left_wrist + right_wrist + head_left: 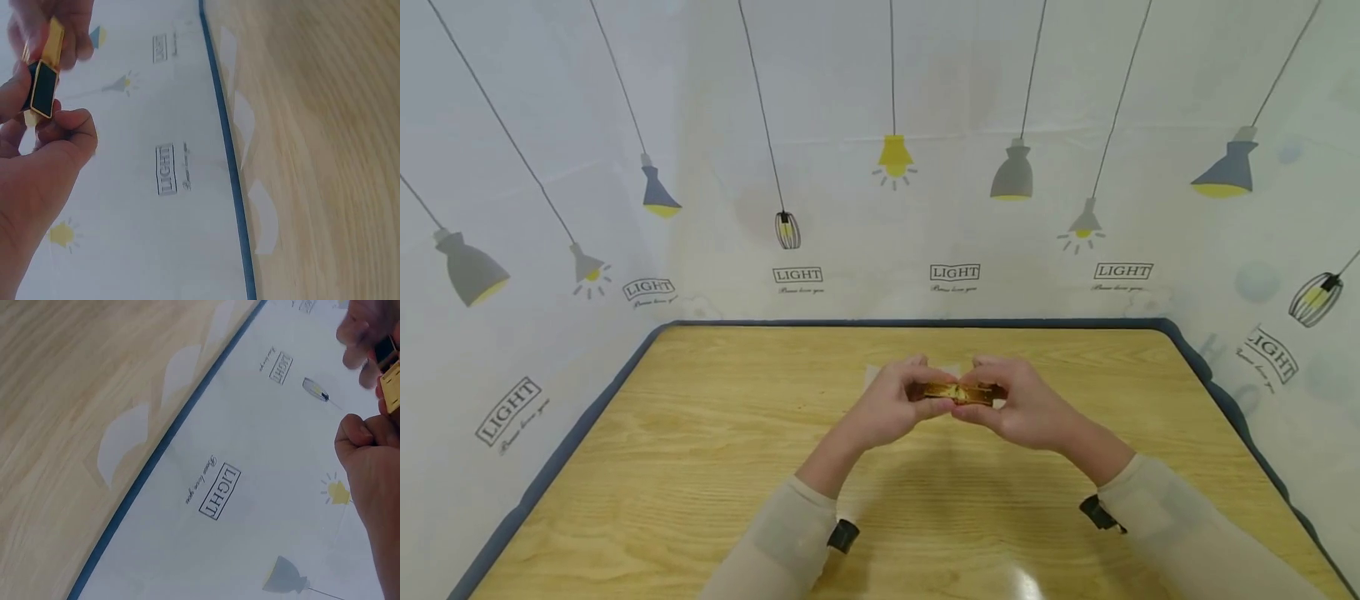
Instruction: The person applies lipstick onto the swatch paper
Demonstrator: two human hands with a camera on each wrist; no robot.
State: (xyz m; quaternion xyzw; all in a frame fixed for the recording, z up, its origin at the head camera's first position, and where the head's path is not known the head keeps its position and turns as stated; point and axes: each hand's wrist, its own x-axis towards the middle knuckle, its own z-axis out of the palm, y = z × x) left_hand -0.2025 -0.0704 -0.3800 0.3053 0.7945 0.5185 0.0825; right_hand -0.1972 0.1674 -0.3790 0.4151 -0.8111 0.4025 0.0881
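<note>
The left hand and the right hand each have a pinching grip on a gold-and-black piece, the left at its nine o'clock end, the right at its three. Thumbs lie on the near side, fingers on the far side, with the tips almost meeting at the middle. The piece is held level, raised over the far half of the tabletop.

It is narrow and shiny gold with a break or joint midway; whether its halves are hinged or separate cannot be told. The left wrist view shows a dark rectangular panel framed in gold, and the right wrist view a gold face with small slots. The fingers cover both ends.

Pale strips, some curved, lie on the wood near the far edge, partly hidden behind the hands in the head view. The sleeves come in from seven and five o'clock, with black wrist devices at the cuffs.

Blue edging runs straight across at twelve o'clock and slants down both sides, widening towards the person. Beyond it rises a white backdrop printed with hanging lamps and LIGHT signs. Broad wood stretches from seven to ten o'clock, and more at six between the forearms.
</note>
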